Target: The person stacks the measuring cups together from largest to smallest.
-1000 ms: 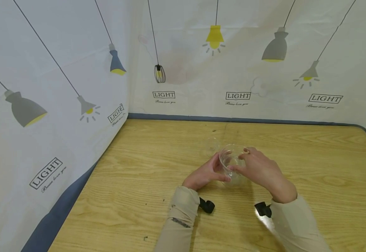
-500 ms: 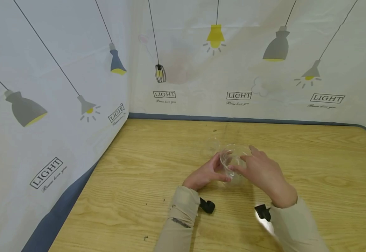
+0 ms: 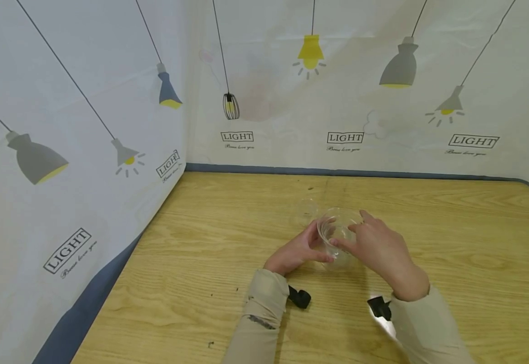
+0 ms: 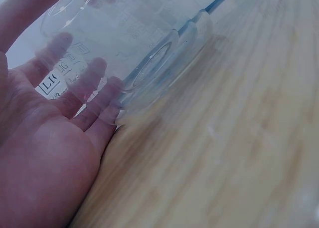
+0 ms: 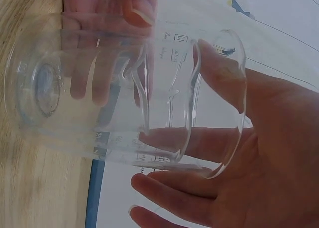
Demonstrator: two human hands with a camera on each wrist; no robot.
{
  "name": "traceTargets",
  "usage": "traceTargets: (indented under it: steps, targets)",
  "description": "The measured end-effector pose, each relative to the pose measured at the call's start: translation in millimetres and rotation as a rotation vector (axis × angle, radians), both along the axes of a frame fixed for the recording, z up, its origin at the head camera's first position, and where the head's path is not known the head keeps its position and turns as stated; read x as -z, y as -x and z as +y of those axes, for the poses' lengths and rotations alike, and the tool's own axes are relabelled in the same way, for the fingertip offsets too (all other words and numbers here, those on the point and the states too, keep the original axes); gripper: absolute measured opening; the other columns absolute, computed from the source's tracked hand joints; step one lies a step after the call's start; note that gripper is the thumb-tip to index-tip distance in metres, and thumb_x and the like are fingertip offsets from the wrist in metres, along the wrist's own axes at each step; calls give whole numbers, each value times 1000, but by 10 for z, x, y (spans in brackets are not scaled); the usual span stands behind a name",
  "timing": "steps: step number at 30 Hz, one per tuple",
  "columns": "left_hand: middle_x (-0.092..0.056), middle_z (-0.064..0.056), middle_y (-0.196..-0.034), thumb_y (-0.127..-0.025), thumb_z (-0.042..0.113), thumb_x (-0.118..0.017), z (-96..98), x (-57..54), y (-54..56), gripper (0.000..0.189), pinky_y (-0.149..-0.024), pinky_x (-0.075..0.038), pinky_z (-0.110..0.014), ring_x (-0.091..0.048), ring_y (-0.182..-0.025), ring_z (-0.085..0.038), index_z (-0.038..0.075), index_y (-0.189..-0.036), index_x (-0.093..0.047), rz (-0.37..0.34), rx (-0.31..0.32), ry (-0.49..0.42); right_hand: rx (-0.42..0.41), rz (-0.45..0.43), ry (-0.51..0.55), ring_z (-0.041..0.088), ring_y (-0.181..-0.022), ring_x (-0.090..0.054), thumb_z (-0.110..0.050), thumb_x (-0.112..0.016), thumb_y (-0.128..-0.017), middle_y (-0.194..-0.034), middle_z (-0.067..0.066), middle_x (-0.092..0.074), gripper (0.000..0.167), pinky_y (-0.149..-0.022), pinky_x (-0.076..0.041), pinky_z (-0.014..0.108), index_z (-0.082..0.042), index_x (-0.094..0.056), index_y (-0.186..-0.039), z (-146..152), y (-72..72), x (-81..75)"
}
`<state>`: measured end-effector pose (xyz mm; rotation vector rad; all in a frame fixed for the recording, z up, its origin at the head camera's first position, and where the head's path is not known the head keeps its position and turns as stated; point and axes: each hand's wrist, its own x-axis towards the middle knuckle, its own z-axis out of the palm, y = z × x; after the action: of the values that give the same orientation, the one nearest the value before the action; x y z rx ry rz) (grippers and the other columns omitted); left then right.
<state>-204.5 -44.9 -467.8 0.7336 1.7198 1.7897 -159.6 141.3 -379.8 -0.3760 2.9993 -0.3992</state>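
A clear glass beaker (image 3: 337, 260) stands upright on the wooden table between the hands, its glass showing faint printed marks. Inside its wall further rims (image 5: 192, 113) show, so smaller clear beakers seem nested in it. My left hand (image 3: 294, 253) holds the outer beaker low down, with thumb in front and fingers round the far side. At the top, my right hand (image 3: 380, 247) reaches over the rim, with thumb and a finger at the inner glass. Other right fingers (image 5: 174, 193) lie beside the outer wall. Through the clear layers I cannot tell exactly which rim it pinches.
A faint clear round object (image 3: 307, 208) sits on the table (image 3: 191, 232) just behind the beaker. Black camera mounts (image 3: 300, 298) stick out from both wrists. A pale curtain (image 3: 282, 111) printed with lamps borders the table at the back and left.
Over the last second my right wrist has dropped slightly and the right fingers have shifted at the rim, one now sticking out straighter. Left hand and outer beaker stay in place.
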Motion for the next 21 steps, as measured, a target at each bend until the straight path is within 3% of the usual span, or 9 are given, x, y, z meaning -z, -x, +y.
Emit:
traceTargets:
  steps: [4, 11, 17, 21]
  targets:
    - [-21, 5, -145, -76, 1, -68, 4, 4, -2, 86, -104, -22, -39, -21, -131, -13, 26, -142, -18, -2, 0, -2, 21, -6, 25, 47, -112, -39, -68, -44, -77, -133, 30, -33, 77, -64, -46, 54, -2, -62, -113, -2, -4, 7]
    - [-23, 13, -142, -77, 1, -68, 1, 28, 3, 87, -103, -22, -35, -22, -130, -8, 30, -142, -19, -5, -11, 4, 46, -7, 69, 45, -115, -37, -69, -44, -77, -134, 29, -32, 79, -68, -45, 55, 0, -61, -112, -11, -26, 25]
    - [-20, 4, -146, -78, 0, -66, 4, 32, 11, 86, -103, -23, -34, -22, -130, -10, 27, -142, -18, 4, 13, -23, 57, 11, 100, 43, -117, -37, -62, -44, -82, -134, 27, -34, 72, -74, -43, 56, 0, -60, -114, -2, -40, 74]
    - [-20, 7, -145, -78, 0, -66, -1, 33, 15, 85, -104, -22, -37, -23, -130, -8, 28, -143, -18, 5, 13, -20, 60, -9, 130, 40, -120, -35, -61, -40, -85, -134, 25, -36, 72, -80, -39, 58, 1, -57, -118, -1, -41, 107]
